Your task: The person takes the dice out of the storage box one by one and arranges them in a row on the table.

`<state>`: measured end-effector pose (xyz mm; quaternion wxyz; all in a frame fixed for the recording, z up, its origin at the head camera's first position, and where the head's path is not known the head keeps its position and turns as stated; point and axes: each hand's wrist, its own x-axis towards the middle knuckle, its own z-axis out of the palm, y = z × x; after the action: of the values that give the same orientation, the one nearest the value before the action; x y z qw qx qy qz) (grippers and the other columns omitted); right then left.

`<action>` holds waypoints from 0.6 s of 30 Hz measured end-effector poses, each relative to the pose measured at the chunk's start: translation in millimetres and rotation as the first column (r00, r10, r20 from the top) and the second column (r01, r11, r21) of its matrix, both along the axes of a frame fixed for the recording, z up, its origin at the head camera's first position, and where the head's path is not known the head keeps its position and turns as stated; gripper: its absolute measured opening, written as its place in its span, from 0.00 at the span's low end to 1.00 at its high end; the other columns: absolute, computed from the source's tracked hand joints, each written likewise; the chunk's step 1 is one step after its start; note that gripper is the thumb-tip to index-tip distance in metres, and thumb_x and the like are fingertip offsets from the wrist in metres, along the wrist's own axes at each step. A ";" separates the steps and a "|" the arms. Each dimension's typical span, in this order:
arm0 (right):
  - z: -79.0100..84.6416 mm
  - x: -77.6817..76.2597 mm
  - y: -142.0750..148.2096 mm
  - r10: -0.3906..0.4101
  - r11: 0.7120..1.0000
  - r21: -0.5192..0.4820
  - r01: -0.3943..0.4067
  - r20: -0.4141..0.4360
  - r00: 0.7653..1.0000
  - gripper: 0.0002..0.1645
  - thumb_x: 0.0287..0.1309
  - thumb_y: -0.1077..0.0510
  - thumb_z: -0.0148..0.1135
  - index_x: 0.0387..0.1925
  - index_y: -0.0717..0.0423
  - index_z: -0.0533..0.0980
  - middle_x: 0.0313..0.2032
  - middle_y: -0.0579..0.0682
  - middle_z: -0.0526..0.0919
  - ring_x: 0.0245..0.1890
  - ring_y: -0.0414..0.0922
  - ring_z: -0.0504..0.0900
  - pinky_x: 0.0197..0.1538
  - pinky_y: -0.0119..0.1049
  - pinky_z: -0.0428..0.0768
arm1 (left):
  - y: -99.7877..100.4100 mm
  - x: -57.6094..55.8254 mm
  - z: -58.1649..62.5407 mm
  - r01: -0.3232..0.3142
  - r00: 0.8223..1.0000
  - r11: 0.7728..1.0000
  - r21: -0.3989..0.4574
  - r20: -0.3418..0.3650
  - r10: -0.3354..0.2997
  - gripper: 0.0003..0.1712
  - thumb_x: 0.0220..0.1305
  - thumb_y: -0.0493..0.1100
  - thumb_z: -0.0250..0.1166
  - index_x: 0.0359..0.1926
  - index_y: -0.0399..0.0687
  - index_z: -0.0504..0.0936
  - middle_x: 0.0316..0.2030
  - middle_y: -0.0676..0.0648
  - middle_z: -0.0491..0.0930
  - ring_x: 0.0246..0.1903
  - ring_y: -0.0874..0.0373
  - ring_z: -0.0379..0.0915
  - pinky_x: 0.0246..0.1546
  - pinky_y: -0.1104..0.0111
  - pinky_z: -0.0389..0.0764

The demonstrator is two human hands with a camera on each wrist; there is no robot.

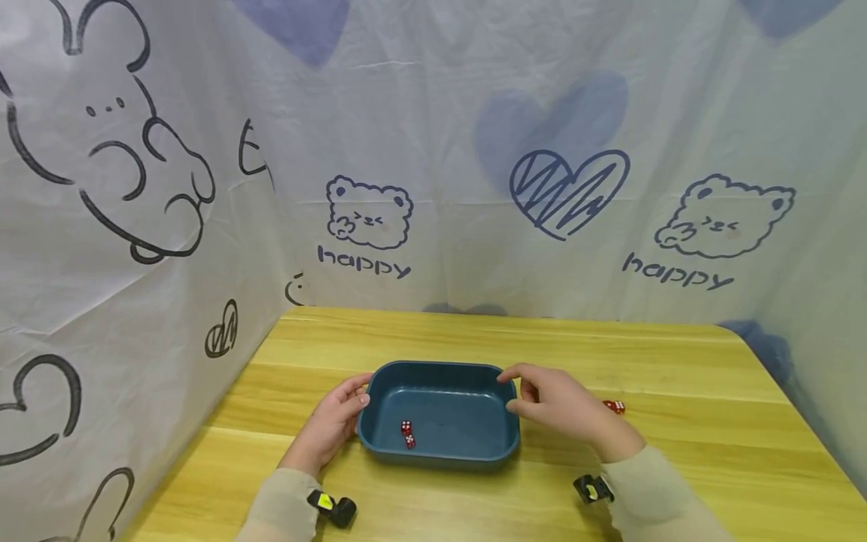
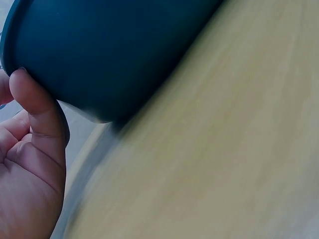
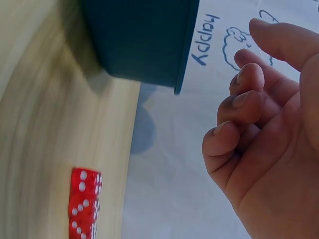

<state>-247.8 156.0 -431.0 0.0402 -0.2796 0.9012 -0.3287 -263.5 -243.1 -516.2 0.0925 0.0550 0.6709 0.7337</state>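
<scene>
A dark blue rectangular tray (image 1: 460, 433) sits in the middle of the table, with two red dice (image 1: 408, 434) lying toward its left side. My left hand (image 1: 332, 421) grips the tray's left end; its thumb (image 2: 35, 99) lies against the wall just below the rim, and the other fingers are partly hidden. Over the tray's right end hovers my right hand (image 1: 555, 403), thumb and index finger apart. In the right wrist view, its other fingers curl loosely, and nothing is held in them.
On the table right of the tray, more red dice (image 3: 84, 204) stand in a row, partly hidden behind the right wrist in the head view. The wooden table (image 1: 677, 361) is enclosed by a white printed curtain (image 1: 447, 248). Small black devices (image 1: 332, 508) sit at both wrists.
</scene>
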 end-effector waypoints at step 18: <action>-3.1 -5.7 -64.5 0.100 0.986 0.136 -0.101 0.019 0.995 0.26 0.64 0.46 0.68 0.62 0.42 0.76 0.23 0.40 0.73 0.21 0.39 0.71 0.29 0.34 0.72 | -0.7 -0.8 -0.1 0.003 1.000 1.000 -0.011 0.002 -0.003 0.28 0.76 0.38 0.56 0.72 0.36 0.64 0.49 0.38 0.74 0.30 0.58 0.72 0.28 0.72 0.75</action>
<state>-253.6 91.6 -434.1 0.0811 -0.3193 0.9061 -0.2653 -264.2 -243.7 -516.4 0.0946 0.0547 0.6748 0.7298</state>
